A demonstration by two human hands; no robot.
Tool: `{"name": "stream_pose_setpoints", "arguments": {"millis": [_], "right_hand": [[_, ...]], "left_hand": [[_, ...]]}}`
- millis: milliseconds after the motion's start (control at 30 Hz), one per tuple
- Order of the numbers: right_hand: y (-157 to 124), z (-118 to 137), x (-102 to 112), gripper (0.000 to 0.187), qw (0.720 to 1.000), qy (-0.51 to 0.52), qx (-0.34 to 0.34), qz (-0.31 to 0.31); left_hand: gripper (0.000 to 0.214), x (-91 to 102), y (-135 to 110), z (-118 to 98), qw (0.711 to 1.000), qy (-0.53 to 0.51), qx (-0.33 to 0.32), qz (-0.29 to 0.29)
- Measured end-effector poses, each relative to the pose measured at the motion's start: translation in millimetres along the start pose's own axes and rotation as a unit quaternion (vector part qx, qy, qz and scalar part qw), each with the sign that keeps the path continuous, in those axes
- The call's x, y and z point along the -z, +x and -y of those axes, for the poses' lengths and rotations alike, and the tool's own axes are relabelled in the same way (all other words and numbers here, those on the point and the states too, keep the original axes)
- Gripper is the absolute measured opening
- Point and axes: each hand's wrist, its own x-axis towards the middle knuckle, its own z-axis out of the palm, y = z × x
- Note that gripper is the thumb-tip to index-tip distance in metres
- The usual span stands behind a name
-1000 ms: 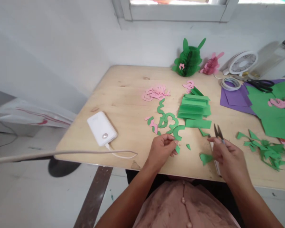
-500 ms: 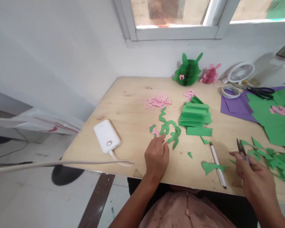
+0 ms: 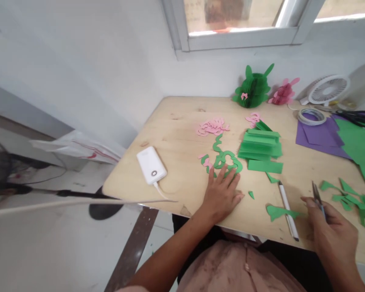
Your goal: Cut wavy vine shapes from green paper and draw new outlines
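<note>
My left hand (image 3: 221, 195) lies flat with its fingers spread, the fingertips on the lower edge of some wavy green paper cut-outs (image 3: 219, 159). Part of those cut-outs is hidden under the fingers. A small pink and green paper piece (image 3: 205, 161) lies just beyond the index finger. In my right hand (image 3: 333, 225) is a pair of scissors (image 3: 316, 194), pointed metal blades upward and handles mostly covered by the fingers. Beside that hand, a white pen (image 3: 288, 213) crosses a green paper scrap (image 3: 275, 212).
Pink cut-outs (image 3: 213, 126), folded green strips (image 3: 260, 146) and green offcuts (image 3: 357, 200) lie on the wooden table (image 3: 170, 134). A white power bank (image 3: 151, 165) trails a cable at left. Paper figures (image 3: 252, 91), tape (image 3: 312, 117) and a fan (image 3: 329, 90) stand behind.
My left hand has gone from bent fingers at the cut-outs to lying flat with spread fingers, covering their lower part. The right hand still holds the scissors. The view has shifted left.
</note>
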Motion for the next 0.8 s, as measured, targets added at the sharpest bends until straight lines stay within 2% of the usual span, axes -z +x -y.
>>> {"name": "stream_pose_setpoints", "arguments": {"millis": [100, 233, 333, 433, 500, 667, 800], "right_hand": [[-0.4, 2.0, -0.2, 0.04, 0.999, -0.01, -0.033, -0.015], [1.1, 0.4, -1.0, 0.039, 1.0, -0.018, 0.0, -0.011], [2.7, -4.2, -1.4, 0.039, 1.0, 0.006, 0.001, -0.001], [3.7, -7.5, -2.4, 0.039, 1.0, 0.026, -0.005, 0.003], [4.0, -8.7, -3.8, 0.034, 0.999, 0.041, 0.013, -0.002], [3.7, -13.2, -7.4, 0.029, 0.992, 0.111, 0.057, -0.001], [2.6, -16.6, -9.5, 0.029, 0.99, 0.131, 0.058, -0.01]], "left_hand": [[0.052, 2.3, 0.3, 8.5, 1.0, 0.012, 0.029, -0.002], [0.048, 6.4, -4.4, 9.0, 0.999, -0.004, 0.051, -0.011], [0.049, 5.9, -12.2, -4.1, 0.999, -0.025, 0.041, -0.012], [0.053, 2.1, -20.5, -20.2, 0.999, -0.042, -0.012, -0.001], [0.051, -1.1, -23.2, -28.9, 0.999, -0.048, -0.022, 0.003], [0.059, -8.6, -17.0, -50.3, 0.999, -0.046, -0.005, 0.014], [0.069, -15.1, -6.7, -71.1, 0.998, -0.04, -0.033, 0.021]]}}
